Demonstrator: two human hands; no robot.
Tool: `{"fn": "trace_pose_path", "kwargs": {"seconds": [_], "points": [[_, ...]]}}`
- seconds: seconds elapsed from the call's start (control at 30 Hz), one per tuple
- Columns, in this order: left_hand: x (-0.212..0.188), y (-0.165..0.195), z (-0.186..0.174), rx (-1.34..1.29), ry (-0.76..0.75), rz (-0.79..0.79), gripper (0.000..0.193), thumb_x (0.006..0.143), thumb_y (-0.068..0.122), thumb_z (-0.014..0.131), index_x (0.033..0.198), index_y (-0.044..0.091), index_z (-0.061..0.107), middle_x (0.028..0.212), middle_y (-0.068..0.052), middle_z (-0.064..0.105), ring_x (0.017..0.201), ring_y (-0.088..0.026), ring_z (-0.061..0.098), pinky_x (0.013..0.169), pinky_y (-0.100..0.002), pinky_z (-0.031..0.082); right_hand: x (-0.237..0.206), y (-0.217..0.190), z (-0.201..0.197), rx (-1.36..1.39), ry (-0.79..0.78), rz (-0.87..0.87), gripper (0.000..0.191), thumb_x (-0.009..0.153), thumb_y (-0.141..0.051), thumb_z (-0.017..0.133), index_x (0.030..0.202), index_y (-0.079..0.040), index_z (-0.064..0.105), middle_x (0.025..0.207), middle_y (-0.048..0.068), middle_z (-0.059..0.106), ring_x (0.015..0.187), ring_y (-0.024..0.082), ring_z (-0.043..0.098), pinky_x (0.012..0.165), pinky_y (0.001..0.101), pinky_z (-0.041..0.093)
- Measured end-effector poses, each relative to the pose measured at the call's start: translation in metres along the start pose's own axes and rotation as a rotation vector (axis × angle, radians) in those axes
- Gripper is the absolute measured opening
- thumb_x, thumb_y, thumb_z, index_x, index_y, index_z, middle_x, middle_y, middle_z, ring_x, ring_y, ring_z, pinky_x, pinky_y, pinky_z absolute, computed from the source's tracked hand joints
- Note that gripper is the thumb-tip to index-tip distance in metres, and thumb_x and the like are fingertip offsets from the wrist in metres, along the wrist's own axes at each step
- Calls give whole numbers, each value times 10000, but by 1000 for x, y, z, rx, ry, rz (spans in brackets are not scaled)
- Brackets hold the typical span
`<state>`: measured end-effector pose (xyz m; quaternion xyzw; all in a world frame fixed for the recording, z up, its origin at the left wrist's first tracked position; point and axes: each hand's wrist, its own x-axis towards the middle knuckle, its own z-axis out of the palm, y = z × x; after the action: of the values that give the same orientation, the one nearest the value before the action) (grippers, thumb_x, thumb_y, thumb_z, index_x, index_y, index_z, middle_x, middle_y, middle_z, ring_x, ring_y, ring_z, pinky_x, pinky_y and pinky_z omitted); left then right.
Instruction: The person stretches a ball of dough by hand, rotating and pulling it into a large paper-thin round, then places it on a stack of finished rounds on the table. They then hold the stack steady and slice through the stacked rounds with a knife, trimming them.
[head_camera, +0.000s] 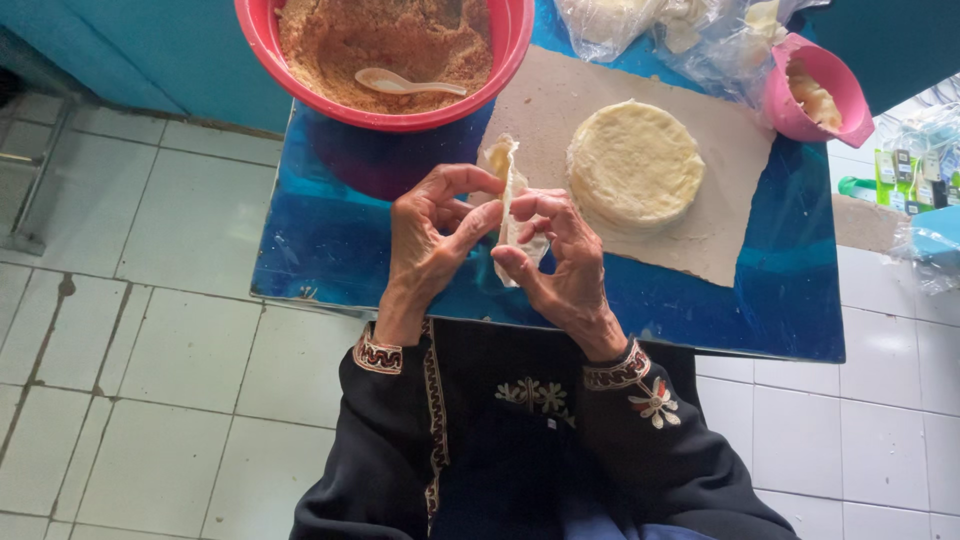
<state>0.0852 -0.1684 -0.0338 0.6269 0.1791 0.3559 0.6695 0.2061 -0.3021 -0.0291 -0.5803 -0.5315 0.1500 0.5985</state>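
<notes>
**Folded dough pinched between both hands**

I see a pale folded dough wrapper (510, 205) held upright between my two hands, just above the near part of the counter. My left hand (430, 240) has its grip pressed together on the wrapper's left face, thumb and curled fingers pinching the edge. My right hand (560, 265) pinches the other face, its grip also closed on the dough, fingertips nearly meeting those of the left.

Just beyond the right hand lies a round stack of dough discs (635, 165) on a brown paper sheet (720, 230). Beyond the left hand stands a red bowl (500, 75) of brown crumbly filling with a white spoon (400, 83) in it. Further right is a pink cup (835, 85), with clear plastic bags (700, 35) beside it. The counter (330, 240) is glossy blue; white tiled floor (150, 350) surrounds it.
</notes>
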Motion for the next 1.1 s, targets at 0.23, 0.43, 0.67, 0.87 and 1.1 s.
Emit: {"fn": "trace_pose_path", "kwargs": {"seconds": [0.23, 0.43, 0.67, 0.87, 1.1], "points": [[-1, 3, -1, 111, -60, 47, 349, 869, 162, 841, 1143, 24, 677, 1126, -56, 742, 847, -80, 736, 643, -194, 566, -5, 2, -3, 142, 27, 46, 180, 1043, -120, 716, 1170, -10, 649, 1241, 70, 622, 1017, 100, 596, 931, 264, 523], [-2, -4, -1, 95, -65, -11, 266, 909, 174, 825, 1086, 34, 685, 934, -52, 752, 777, -59, 711, 607, -187, 529, -4, 1, -9, 238, -8, 218, 82, 1025, -71, 719, 1068, -1, 711, 1127, 73, 665, 1023, 124, 608, 889, 263, 504], [-1, -15, 1, 61, 2, -55, 180, 985, 168, 753, 1077, 19, 709, 796, 0, 701, 657, -6, 621, 541, -175, 455, 0, -16, -9, -87, -101, -53, 248, 859, -122, 807, 1005, 14, 660, 1067, 102, 668, 1032, 218, 623, 900, 354, 515], [1, -14, 4, 111, 58, -70, 199, 1002, 185, 746, 1112, 19, 744, 810, 11, 683, 640, -13, 567, 512, -183, 404, 2, -17, -8, -202, -116, 67, 108, 921, -93, 782, 963, -19, 715, 990, 74, 726, 870, 147, 670, 795, 294, 543], [-2, 3, 2, 179, -152, 48, 524, 796, 230, 888, 1205, 3, 651, 972, 0, 690, 732, -27, 647, 564, -160, 499, -2, -13, -17, -20, -80, 209, 145, 1024, -125, 683, 1055, 10, 727, 1024, 44, 701, 931, 101, 636, 817, 251, 516]]}}
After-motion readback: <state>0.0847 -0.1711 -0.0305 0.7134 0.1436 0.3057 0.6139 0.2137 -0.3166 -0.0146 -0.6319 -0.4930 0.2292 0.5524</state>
